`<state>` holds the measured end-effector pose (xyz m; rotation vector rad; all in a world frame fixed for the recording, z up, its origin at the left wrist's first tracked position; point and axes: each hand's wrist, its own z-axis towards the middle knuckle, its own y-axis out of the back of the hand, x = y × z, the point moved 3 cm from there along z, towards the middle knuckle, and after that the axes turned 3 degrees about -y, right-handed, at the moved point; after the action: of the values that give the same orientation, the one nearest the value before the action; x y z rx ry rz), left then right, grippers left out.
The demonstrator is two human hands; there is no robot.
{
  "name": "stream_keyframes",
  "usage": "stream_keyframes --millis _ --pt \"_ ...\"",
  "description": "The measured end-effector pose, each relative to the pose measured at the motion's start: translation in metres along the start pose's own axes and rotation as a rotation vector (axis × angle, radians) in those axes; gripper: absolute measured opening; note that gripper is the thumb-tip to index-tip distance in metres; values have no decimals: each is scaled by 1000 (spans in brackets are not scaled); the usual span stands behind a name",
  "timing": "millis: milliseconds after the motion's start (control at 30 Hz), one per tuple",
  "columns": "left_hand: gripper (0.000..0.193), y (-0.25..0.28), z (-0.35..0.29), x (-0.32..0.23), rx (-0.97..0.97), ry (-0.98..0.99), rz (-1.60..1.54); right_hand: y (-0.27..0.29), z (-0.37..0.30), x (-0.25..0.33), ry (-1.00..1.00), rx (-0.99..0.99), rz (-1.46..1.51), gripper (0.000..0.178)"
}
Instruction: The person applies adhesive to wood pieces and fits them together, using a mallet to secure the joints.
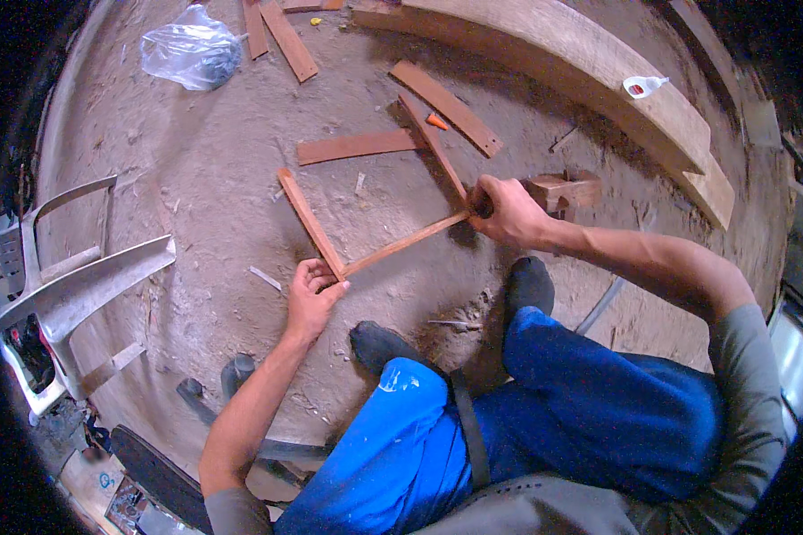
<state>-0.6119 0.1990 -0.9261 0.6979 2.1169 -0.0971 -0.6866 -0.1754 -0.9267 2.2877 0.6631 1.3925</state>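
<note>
Both my hands are on a three-sided frame of reddish wooden slats, its open side away from me. My left hand (312, 299) pinches the near left corner, where the left slat (310, 221) meets the front slat (406, 245). At the other end of the front slat, my right hand (509, 212) is closed around the corner with the right slat (433, 147); its fingertips are partly hidden. Beyond the frame, a loose slat (359, 146) lies by the right slat. Another slat (446, 107) with small holes lies farther right, near a small orange piece (436, 121).
A wooden block like a hand plane (569, 189) sits right of my right hand. Behind lies a big curved timber (562, 67) bearing a white bottle (644, 86). A clear plastic bag (190, 49) and more slats (287, 43) lie far left; a damaged chair (107, 267) stands left.
</note>
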Motion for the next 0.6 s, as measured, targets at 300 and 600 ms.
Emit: stream_keyframes --millis 300,600 --pt "52 0 1 -8 43 -17 57 -1 -2 1 -64 -30 11 28" --pt "52 0 3 -7 32 -5 78 8 -4 13 -124 65 50 28"
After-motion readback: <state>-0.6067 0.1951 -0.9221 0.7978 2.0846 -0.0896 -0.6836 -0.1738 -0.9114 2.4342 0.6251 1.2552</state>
